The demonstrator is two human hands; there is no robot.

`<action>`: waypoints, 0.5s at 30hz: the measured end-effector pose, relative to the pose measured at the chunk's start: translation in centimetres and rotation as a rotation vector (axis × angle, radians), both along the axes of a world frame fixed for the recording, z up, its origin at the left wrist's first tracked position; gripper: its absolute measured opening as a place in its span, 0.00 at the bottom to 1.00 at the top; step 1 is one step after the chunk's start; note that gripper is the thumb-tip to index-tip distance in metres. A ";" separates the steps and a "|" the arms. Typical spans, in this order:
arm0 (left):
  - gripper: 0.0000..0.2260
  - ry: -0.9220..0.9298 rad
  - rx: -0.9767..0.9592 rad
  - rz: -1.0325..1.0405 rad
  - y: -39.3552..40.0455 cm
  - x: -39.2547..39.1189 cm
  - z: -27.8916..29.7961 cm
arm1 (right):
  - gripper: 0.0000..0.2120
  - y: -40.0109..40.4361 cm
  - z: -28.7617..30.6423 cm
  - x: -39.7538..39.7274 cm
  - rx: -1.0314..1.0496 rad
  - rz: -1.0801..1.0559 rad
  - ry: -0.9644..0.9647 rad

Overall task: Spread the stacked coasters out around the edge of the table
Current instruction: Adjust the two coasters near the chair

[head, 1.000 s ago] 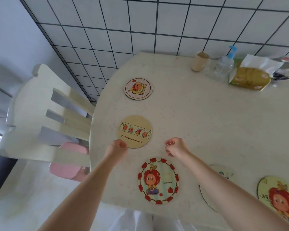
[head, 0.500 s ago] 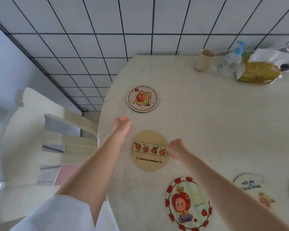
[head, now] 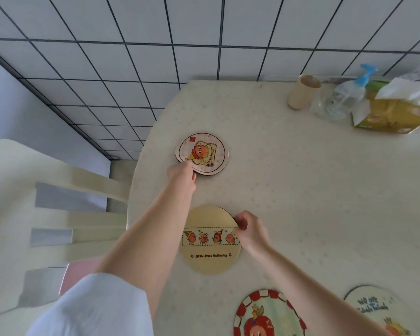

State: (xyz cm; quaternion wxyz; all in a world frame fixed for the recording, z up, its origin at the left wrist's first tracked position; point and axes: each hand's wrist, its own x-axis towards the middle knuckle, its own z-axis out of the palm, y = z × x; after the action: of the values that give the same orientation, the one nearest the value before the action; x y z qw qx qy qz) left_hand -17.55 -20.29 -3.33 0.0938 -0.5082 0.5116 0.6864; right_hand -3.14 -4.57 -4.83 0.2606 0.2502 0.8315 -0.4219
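A cream slatted chair (head: 58, 214) is standing at the far left, just beside the rounded edge of the pale table (head: 313, 190). The person's left hand (head: 182, 174) is reaching across that edge, its fingertips (head: 188, 166) bunched together and touching the near rim of the toast coaster (head: 204, 152), which is lying flat near the table's left edge. Closer in, the tan coaster (head: 210, 253) with a strip of small figures is also lying near that edge, and the right hand (head: 249, 230) is pinching its right rim between thumb and fingers. A red-bordered coaster (head: 268, 314) is sitting at the bottom of the view, with a white lettered coaster (head: 374, 309) to its right, partly hidden by the right forearm. At the far right, by the tiled wall, a paper cup (head: 302, 92), a pump bottle (head: 344, 98) and a tissue pack (head: 393, 112) are standing close together.
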 end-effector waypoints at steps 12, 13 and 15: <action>0.13 0.173 -0.213 -0.389 -3.4 -1.9 -2.0 | 0.14 0.7 -0.4 -1.9 -0.185 -0.103 -0.115; 0.14 0.172 -0.213 -0.440 -3.8 -2.1 -2.1 | 0.14 0.7 -0.6 -1.9 -0.196 -0.123 -0.119; 0.14 0.164 -0.226 -0.504 -4.4 -2.8 -2.1 | 0.13 0.7 -1.1 -1.7 -0.205 -0.151 -0.113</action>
State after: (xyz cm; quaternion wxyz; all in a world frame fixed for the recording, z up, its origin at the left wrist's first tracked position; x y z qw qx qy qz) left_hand -20.37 -24.66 -5.45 0.1624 -0.3152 0.7009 0.6188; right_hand -4.84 -3.88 -5.91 0.2986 0.3074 0.7470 -0.5082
